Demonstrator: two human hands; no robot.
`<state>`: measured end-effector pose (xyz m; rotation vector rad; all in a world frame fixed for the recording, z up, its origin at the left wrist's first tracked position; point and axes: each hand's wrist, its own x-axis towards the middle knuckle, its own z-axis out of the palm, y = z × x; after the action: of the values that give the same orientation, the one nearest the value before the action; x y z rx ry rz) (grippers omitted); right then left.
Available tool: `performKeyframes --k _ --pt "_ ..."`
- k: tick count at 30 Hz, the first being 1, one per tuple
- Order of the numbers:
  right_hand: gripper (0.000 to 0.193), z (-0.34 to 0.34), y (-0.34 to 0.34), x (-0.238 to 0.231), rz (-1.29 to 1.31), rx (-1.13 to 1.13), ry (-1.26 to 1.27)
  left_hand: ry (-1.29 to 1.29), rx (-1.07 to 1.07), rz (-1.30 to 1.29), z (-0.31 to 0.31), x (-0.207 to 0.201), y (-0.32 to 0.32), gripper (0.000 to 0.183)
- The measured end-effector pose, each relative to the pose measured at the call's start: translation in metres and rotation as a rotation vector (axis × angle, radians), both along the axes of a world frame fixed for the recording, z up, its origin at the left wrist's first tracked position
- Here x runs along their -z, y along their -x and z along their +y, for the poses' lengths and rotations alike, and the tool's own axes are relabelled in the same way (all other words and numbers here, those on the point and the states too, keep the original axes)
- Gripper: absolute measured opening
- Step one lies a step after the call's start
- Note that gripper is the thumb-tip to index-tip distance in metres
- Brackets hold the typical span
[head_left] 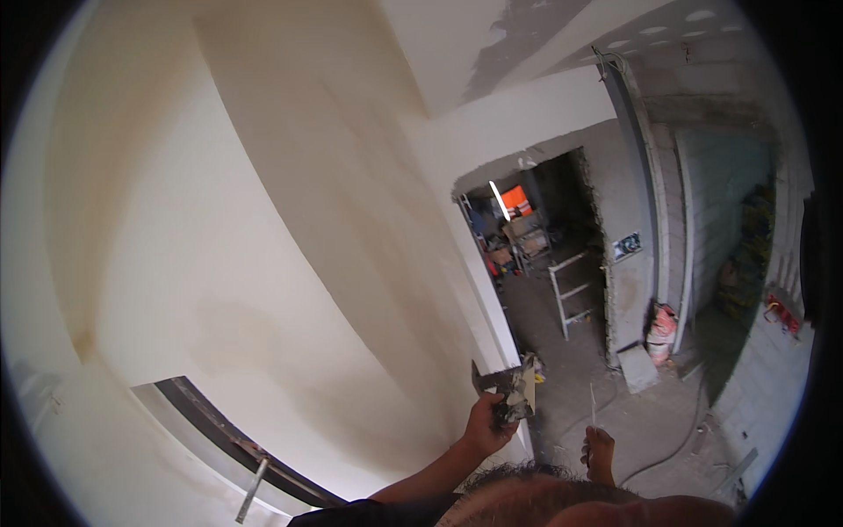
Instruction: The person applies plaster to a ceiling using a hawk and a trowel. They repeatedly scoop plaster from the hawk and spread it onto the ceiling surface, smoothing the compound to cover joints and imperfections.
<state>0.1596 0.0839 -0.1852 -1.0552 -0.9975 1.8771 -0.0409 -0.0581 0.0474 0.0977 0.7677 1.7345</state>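
Note:
My left hand (488, 428) is closed around a plaster-smeared trowel (518, 393), with a dark, flat blade and pale plaster clinging to it. It is raised beside the white edge of the doorway (502, 329). To its right, and lower, my right hand (599, 452) has its fingers curled around a thin pale tool (592, 406) that points upward. That tool appears as little more than a line, so its kind cannot be made out. A large, smooth plastered wall (263, 290) with damp-looking darker patches fills the left side.
Past the doorway stand a metal ladder (566, 294) and shelving with boxes (529, 239). A red-and-white sack (660, 334) leans near a pale board (638, 368) on the right. A hose (676, 450) curves over the dusty floor. A window-like opening (224, 430) lies lower left.

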Motion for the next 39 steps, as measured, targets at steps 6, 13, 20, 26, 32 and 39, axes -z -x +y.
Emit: performKeyframes --k 6,13,20,26,32,39 --pt "0.035 0.036 -0.032 -0.041 -0.001 0.065 -0.091 -0.080 0.063 -0.100 0.027 0.032 0.013 0.022" --pt "0.046 0.033 -0.061 -0.079 0.016 0.216 -0.139 -0.087 0.084 -0.105 0.045 0.031 -0.007 0.020" --pt "0.036 -0.005 -0.085 -0.076 0.349 0.313 0.034 -0.087 0.102 -0.063 0.060 0.013 -0.016 0.021" --pt "0.038 0.019 -0.092 -0.175 0.612 0.254 -0.168 -0.155 0.215 -0.052 0.045 0.024 -0.013 0.018" --pt "0.044 -0.001 -0.072 -0.261 0.566 0.509 -0.189 -0.232 0.317 -0.123 0.052 0.010 -0.024 0.025" --pt "0.053 -0.034 -0.069 -0.299 0.625 0.535 -0.173 -0.239 0.396 -0.138 0.049 -0.019 -0.057 0.026"
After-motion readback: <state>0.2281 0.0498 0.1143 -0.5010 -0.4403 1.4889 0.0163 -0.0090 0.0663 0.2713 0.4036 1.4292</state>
